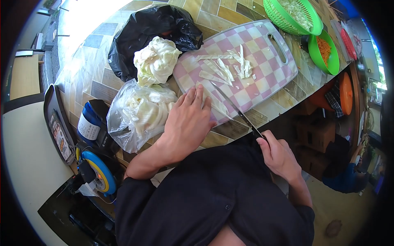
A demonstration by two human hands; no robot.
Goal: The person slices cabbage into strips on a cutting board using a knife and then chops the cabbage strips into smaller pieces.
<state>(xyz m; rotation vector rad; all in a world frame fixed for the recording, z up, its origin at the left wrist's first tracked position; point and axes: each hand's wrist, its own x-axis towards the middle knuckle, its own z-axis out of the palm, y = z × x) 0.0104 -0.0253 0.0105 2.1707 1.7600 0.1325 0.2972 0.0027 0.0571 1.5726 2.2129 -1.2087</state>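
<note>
My left hand (189, 117) lies palm down at the near left corner of the pink and white checkered cutting board (271, 53), its fingers stretched over pale cabbage leaf. My right hand (279, 153) grips the black handle of a knife (240, 113), whose blade points up and left over the board, beside my left fingers. White cabbage strips (221, 70) lie on the middle of the board. A cabbage head (156, 60) rests against a black plastic bag (135, 35). Below it, a clear plastic bag (139, 115) holds more pale cabbage, close to my left wrist.
At the upper right stand a green colander (273, 10) of shredded white cabbage and a green bowl (334, 61) of shredded orange vegetable. A dark tray (51, 106) and a blue and yellow round object (108, 174) are at left. An orange container (347, 94) sits at right.
</note>
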